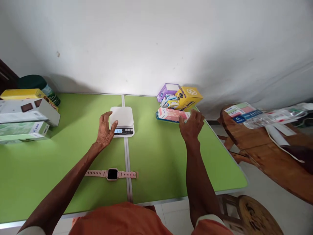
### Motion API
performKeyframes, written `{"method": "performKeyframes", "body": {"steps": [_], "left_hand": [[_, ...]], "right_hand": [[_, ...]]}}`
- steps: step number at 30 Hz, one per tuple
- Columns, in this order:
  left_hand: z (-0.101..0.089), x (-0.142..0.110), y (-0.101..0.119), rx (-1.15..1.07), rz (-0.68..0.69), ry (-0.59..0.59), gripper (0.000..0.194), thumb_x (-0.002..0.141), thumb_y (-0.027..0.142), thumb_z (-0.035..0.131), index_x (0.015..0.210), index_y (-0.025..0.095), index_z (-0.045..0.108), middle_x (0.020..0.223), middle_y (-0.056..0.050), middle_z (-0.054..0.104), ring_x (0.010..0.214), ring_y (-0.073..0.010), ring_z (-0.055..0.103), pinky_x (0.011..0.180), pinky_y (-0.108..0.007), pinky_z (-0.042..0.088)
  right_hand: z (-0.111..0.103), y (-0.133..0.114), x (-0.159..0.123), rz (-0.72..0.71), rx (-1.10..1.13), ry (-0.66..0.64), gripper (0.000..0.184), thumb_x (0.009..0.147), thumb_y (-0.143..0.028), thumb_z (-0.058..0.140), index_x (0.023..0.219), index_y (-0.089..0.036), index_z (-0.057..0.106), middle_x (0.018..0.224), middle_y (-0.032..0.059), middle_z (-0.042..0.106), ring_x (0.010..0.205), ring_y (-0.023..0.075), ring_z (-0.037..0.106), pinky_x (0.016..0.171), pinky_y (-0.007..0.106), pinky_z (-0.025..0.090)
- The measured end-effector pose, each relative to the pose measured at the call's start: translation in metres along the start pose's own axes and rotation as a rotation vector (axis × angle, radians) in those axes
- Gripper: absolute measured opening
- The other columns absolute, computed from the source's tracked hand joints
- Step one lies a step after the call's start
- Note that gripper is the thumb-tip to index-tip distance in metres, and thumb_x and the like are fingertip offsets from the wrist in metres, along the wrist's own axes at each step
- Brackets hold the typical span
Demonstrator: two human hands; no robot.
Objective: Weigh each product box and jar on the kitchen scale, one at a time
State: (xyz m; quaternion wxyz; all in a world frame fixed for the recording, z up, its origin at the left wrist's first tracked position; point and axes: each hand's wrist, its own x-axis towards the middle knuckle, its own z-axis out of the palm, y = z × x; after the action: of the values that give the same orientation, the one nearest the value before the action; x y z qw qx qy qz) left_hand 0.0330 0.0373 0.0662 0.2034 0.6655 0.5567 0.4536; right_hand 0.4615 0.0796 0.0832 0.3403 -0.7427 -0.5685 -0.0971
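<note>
Around a white digital scale (121,116), a green desk (156,156) is spreading out, its back edge meeting a pale wall (146,45). Far to the right of the scale, past the desk's end, a brown wooden table (264,156) is carrying printed packaging (244,112) and clear plastic (276,117). Well to the left of the scale, a long white box (44,111) is lying between a green-and-white box (24,132) and a yellow carton (21,94); behind them a dark-lidded jar (33,81) is standing. At the scale's left side, the left hand (105,129) is curving with thumb and fingers wide apart, holding nothing; whether it is touching the scale, you cannot tell. To the scale's right, the right hand (192,125) is arching over the right end of a pink box (168,114) lying flat, thumb and fingers wide; contact is unclear. Behind that box, right of the scale, a yellow box (187,98), a purple box (168,91) and small packs (173,103) are clustering. In front of the scale, a pink-strapped watch (112,174) is lying stretched out, dark face upward.
</note>
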Motion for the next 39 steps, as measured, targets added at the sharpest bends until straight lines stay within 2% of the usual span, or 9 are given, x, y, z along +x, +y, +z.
{"method": "performKeyframes", "body": {"steps": [3,5,8,12,16,20,24,31,39], "left_hand": [[0.019,0.002,0.032,0.036,0.113,-0.054,0.061,0.109,0.061,0.051,0.152,0.018,0.052,0.149,-0.021,0.058,0.140,-0.0376,0.060,0.112,-0.061,0.059],[0.045,0.008,0.054,0.024,0.161,-0.147,0.058,0.108,0.053,0.055,0.155,0.020,0.050,0.149,-0.020,0.058,0.139,-0.0360,0.061,0.114,-0.060,0.058],[0.102,0.030,0.081,-0.007,0.216,-0.323,0.066,0.103,0.045,0.066,0.161,0.021,0.044,0.154,-0.020,0.056,0.143,-0.0364,0.059,0.120,-0.060,0.054],[0.180,0.077,0.102,0.017,0.226,-0.488,0.096,0.084,0.037,0.087,0.164,0.017,0.039,0.160,-0.024,0.051,0.152,-0.0431,0.051,0.128,-0.063,0.045],[0.221,0.112,0.105,0.028,0.176,-0.578,0.092,0.081,0.030,0.088,0.161,0.016,0.043,0.154,-0.024,0.054,0.143,-0.0428,0.057,0.121,-0.061,0.050],[0.226,0.121,0.096,0.034,0.199,-0.613,0.066,0.087,0.024,0.080,0.147,0.015,0.054,0.143,-0.021,0.060,0.137,-0.0400,0.060,0.117,-0.057,0.052],[0.223,0.121,0.092,0.030,0.213,-0.619,0.063,0.083,0.021,0.083,0.140,0.015,0.056,0.141,-0.021,0.062,0.132,-0.0394,0.061,0.113,-0.056,0.054],[0.228,0.120,0.091,-0.012,0.223,-0.603,0.057,0.083,0.023,0.085,0.133,0.017,0.057,0.139,-0.020,0.063,0.134,-0.0401,0.060,0.111,-0.055,0.055],[0.224,0.119,0.096,-0.091,0.156,-0.606,0.061,0.078,0.018,0.088,0.130,0.017,0.056,0.138,-0.020,0.065,0.133,-0.0406,0.062,0.109,-0.056,0.057]], "right_hand": [[0.014,0.032,0.012,0.210,0.022,0.101,0.072,0.097,-0.068,0.053,0.143,-0.014,0.060,0.145,0.0317,0.060,0.137,0.0500,0.052,0.109,0.076,0.046],[0.023,0.047,0.019,0.272,0.099,0.086,0.081,0.093,-0.082,0.049,0.135,-0.014,0.066,0.138,0.0319,0.066,0.129,0.0484,0.058,0.108,0.074,0.047],[0.030,0.058,0.026,0.237,0.260,-0.030,0.090,0.088,-0.093,0.040,0.119,-0.015,0.072,0.123,0.0280,0.074,0.114,0.0423,0.066,0.108,0.066,0.051],[0.026,0.057,0.028,0.245,0.370,-0.090,0.090,0.082,-0.096,0.044,0.115,-0.018,0.073,0.118,0.0233,0.078,0.105,0.0390,0.069,0.102,0.060,0.055],[0.023,0.054,0.026,0.264,0.412,-0.099,0.090,0.080,-0.096,0.048,0.118,-0.018,0.073,0.119,0.0223,0.079,0.106,0.0388,0.071,0.099,0.057,0.056],[0.027,0.057,0.024,0.238,0.433,-0.057,0.089,0.081,-0.095,0.051,0.118,-0.018,0.075,0.115,0.0203,0.080,0.102,0.0365,0.071,0.099,0.057,0.058],[0.029,0.062,0.021,0.207,0.438,-0.039,0.084,0.083,-0.092,0.056,0.120,-0.020,0.075,0.119,0.0176,0.081,0.106,0.0359,0.072,0.104,0.058,0.057],[0.010,0.077,0.014,0.172,0.501,-0.242,0.098,0.065,-0.081,0.086,0.142,-0.024,0.066,0.150,0.0164,0.069,0.134,0.0384,0.066,0.117,0.057,0.052],[-0.006,0.071,0.016,0.200,0.516,-0.263,0.096,0.053,-0.078,0.093,0.127,-0.023,0.069,0.129,0.0160,0.077,0.119,0.0401,0.072,0.108,0.062,0.056]]}}
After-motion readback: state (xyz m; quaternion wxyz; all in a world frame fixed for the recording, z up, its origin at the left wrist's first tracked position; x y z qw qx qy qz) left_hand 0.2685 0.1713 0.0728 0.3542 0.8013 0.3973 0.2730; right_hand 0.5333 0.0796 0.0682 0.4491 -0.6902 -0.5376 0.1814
